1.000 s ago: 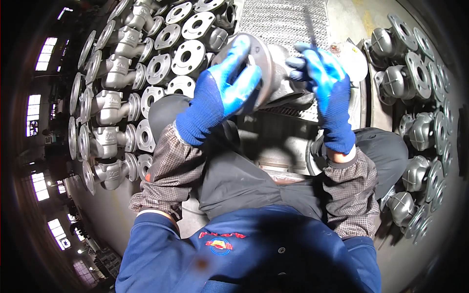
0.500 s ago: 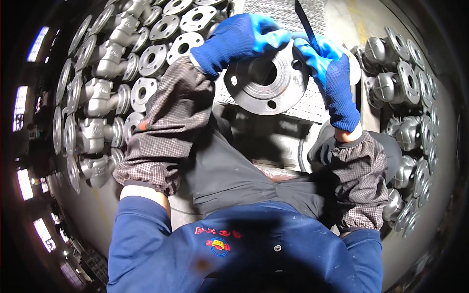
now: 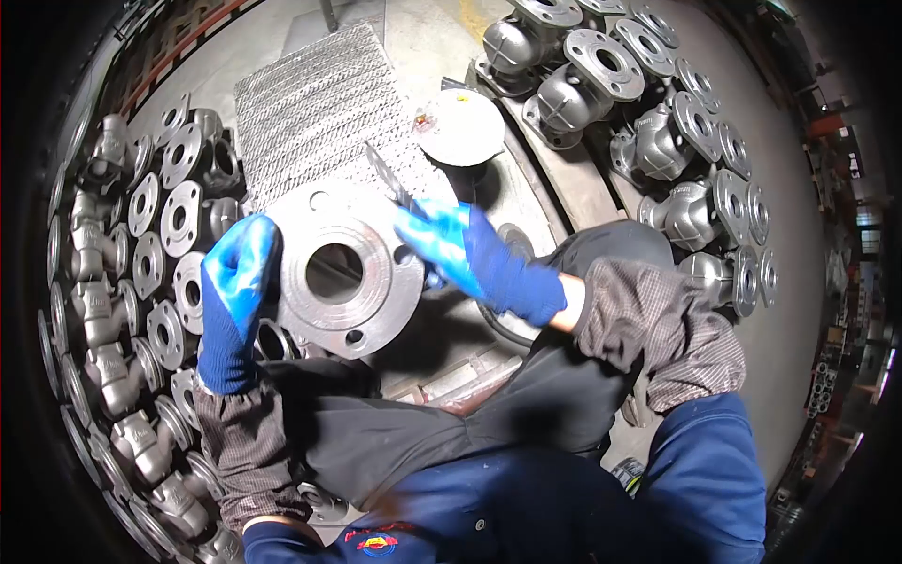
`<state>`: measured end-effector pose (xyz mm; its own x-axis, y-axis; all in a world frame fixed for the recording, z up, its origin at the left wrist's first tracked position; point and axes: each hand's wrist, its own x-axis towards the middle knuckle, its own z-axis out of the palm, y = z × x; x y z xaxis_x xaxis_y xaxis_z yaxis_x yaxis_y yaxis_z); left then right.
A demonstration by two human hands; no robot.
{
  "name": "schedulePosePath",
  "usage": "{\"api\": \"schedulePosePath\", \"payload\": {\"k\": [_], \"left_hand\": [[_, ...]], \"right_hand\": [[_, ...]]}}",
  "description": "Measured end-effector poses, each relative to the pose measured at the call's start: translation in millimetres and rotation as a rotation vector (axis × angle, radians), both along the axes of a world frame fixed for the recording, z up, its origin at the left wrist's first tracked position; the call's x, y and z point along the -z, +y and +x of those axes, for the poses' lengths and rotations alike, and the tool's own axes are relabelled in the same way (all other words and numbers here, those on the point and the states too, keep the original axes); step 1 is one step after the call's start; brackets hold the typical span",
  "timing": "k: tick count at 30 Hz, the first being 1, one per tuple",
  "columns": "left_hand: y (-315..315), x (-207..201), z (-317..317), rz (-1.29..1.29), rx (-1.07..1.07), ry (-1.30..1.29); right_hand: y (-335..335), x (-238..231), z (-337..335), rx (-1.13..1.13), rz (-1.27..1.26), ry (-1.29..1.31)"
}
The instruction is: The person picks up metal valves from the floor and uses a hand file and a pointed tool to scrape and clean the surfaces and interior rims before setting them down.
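Observation:
A flanged metal casting (image 3: 305,320), with a large center bore and several bolt holes, stands in front of me, its round face toward me. My left hand (image 3: 237,277), in a blue coated glove, grips the flange's left edge, thumb side up. My right hand (image 3: 456,246), gloved alike, is closed round a thin dark flat blade-like tool (image 3: 383,176) that points up and to the left. Its fingertips lie at the flange's right rim beside a bolt hole. The tool's exact kind and its handle inside the glove cannot be made out.
Behind the casting lies a textured grey mat (image 3: 310,113). A round white-topped container (image 3: 460,127) stands to its right. Rows of flanged castings line the left (image 3: 117,376) and the right (image 3: 662,141). My knees flank the work.
The whole view has swung, with the mat and right-hand castings shifting. My left hand has moved from the flange's top edge to its left edge. My right hand still holds the blade-like tool.

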<state>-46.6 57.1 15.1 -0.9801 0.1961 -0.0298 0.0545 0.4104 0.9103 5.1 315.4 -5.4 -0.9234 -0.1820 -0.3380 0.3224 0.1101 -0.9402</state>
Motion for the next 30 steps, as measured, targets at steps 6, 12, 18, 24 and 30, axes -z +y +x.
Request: {"api": "schedulePosePath", "payload": {"k": [6, 12, 18, 24, 30], "left_hand": [[26, -3, 1, 0.059, -0.081, 0.069], [105, -19, -3, 0.121, 0.025, 0.031], [229, 13, -11, 0.464, 0.232, -0.157], [350, 102, 4, 0.637, 0.273, -0.21], [424, 83, 14, 0.856, 0.268, -0.642]], "right_hand": [[6, 6, -1, 0.188, -0.342, -0.167], [86, -14, 33, 0.165, 0.231, 0.573], [200, -15, 24, 0.391, 0.393, 0.686], [301, 13, -8, 0.652, 0.809, 0.532], [344, 2, 56, 0.969, 0.821, 0.417]]}}
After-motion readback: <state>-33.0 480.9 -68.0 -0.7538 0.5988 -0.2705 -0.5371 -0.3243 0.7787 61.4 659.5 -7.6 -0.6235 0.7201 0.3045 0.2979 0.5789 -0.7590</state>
